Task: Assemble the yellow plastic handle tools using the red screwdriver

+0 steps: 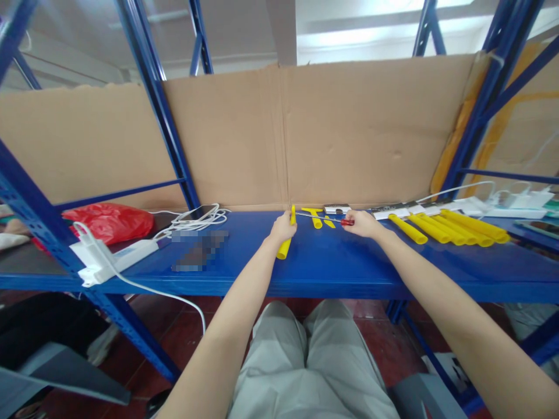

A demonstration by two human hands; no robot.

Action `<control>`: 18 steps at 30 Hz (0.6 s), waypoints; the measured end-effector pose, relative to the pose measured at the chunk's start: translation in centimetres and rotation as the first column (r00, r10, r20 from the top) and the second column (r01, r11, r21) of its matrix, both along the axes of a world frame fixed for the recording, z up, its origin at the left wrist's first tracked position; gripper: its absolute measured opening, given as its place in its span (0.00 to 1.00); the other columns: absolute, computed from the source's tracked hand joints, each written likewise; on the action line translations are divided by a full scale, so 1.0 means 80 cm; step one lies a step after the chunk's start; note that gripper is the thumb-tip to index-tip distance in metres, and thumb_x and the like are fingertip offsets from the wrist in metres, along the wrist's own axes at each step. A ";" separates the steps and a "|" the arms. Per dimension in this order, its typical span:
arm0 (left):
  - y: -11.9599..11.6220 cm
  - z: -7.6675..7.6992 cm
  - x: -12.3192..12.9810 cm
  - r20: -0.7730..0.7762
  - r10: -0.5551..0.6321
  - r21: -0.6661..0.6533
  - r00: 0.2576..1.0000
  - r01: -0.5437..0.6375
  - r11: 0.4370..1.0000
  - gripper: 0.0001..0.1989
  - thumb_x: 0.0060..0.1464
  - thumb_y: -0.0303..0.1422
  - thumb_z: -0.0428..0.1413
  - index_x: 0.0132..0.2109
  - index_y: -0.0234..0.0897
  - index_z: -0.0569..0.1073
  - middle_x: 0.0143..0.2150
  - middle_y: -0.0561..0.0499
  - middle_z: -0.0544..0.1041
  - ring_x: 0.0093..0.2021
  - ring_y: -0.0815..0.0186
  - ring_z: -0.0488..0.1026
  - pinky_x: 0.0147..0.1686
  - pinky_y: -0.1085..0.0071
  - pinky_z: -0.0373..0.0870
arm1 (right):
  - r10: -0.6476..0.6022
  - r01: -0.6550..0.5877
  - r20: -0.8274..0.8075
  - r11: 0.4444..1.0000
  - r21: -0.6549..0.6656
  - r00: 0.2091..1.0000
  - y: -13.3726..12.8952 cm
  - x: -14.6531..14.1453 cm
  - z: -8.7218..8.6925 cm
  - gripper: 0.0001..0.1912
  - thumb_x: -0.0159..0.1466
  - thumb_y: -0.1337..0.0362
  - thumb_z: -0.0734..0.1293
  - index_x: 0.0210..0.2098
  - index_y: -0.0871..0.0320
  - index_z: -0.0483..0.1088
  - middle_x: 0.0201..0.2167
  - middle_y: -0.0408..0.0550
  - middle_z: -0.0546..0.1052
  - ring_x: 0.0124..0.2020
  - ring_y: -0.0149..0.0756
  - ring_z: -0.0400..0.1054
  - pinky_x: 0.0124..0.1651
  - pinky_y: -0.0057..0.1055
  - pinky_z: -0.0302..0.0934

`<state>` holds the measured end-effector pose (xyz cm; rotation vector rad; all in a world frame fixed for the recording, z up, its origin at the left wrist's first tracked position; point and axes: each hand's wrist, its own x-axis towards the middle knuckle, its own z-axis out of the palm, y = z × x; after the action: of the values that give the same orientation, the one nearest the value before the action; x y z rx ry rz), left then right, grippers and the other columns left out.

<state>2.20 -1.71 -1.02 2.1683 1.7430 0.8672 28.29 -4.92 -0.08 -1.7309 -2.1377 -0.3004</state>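
My left hand (283,226) is closed round a yellow plastic handle (283,249), which stands tilted with its thick end toward me. My right hand (363,224) grips a screwdriver (347,222) by its red handle. The thin metal shaft points left and reaches the top of the yellow handle; whether its tip touches a screw is too small to tell. Between the hands, farther back on the blue shelf, lie a yellow T-shaped piece (315,217) and a small flat yellow piece (329,222). A small black-and-white box (337,209) sits just behind them.
Several yellow tube-shaped handles (454,228) lie in a row at the right of the blue shelf (336,267). White power strips (117,261) (519,203), coiled white cable (196,219) and a red plastic bag (109,223) occupy the sides. Cardboard (367,134) walls off the back.
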 end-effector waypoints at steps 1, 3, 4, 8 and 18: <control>0.000 0.000 0.000 -0.004 -0.003 0.004 1.000 0.003 1.000 0.22 0.57 0.29 0.53 0.59 0.34 0.63 0.55 0.38 0.72 0.43 0.60 0.77 0.43 0.68 0.72 | 0.011 -0.011 0.001 1.000 0.008 1.000 -0.001 0.000 0.001 0.06 0.56 0.61 0.63 0.31 0.56 0.69 0.30 0.49 0.78 0.31 0.39 0.70 0.32 0.29 0.55; 0.000 0.000 0.000 -0.004 -0.011 0.008 1.000 0.011 1.000 0.22 0.57 0.29 0.53 0.58 0.35 0.63 0.55 0.38 0.72 0.42 0.60 0.77 0.43 0.68 0.72 | 0.024 -0.024 0.011 0.999 0.024 1.000 -0.003 0.001 0.002 0.07 0.56 0.61 0.62 0.30 0.56 0.70 0.31 0.49 0.78 0.32 0.40 0.70 0.33 0.30 0.54; 0.000 0.001 -0.001 -0.002 -0.012 0.005 1.000 0.012 1.000 0.22 0.57 0.29 0.53 0.58 0.35 0.63 0.54 0.39 0.73 0.42 0.61 0.77 0.43 0.68 0.72 | 0.026 -0.026 0.014 0.999 0.030 1.000 -0.004 0.001 0.003 0.07 0.57 0.61 0.62 0.30 0.56 0.70 0.31 0.49 0.78 0.32 0.40 0.70 0.33 0.30 0.54; 0.001 0.002 -0.001 0.011 -0.006 -0.016 1.000 0.007 1.000 0.22 0.55 0.28 0.53 0.58 0.36 0.64 0.53 0.41 0.74 0.43 0.61 0.77 0.42 0.69 0.72 | 0.020 -0.021 0.035 0.999 0.039 0.999 -0.007 -0.002 0.006 0.07 0.56 0.59 0.63 0.28 0.56 0.69 0.27 0.48 0.77 0.30 0.39 0.69 0.32 0.30 0.52; 0.003 0.001 -0.001 0.017 -0.017 -0.008 1.000 0.017 1.000 0.24 0.52 0.25 0.54 0.57 0.34 0.65 0.53 0.39 0.74 0.41 0.60 0.78 0.40 0.70 0.73 | -0.043 0.043 0.049 0.999 -0.007 0.998 -0.013 -0.012 0.013 0.07 0.57 0.60 0.63 0.32 0.55 0.68 0.31 0.50 0.78 0.31 0.40 0.70 0.30 0.29 0.52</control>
<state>2.09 -1.47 -0.92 2.1607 1.7152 0.8703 27.33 -5.93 0.98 -1.7936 -2.1403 -0.3498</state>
